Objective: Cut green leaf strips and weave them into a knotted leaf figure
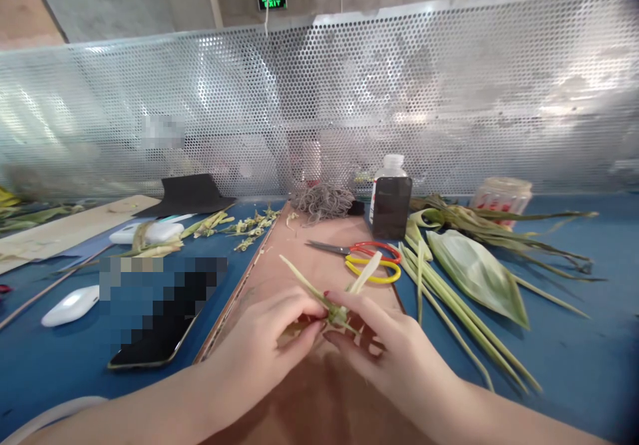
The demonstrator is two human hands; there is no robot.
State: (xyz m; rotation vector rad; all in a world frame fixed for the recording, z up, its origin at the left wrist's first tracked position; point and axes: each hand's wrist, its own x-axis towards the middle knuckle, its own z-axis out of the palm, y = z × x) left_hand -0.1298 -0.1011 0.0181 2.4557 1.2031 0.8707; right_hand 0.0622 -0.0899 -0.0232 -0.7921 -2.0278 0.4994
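Between my hands is a small woven figure of green leaf strips, with pale strip ends sticking up and out of it. My left hand pinches its left side between thumb and forefinger. From the right, my right hand grips it with thumb and fingers, and a strip end rises behind that hand. Just beyond lie scissors with one red and one yellow handle loop. To the right are long green leaf strips and a broad leaf.
A dark phone and a white case lie at left. Behind the scissors are tangled grey cord, a bottle with a dark phone leaning on it, and a jar. Perforated metal sheeting closes off the back.
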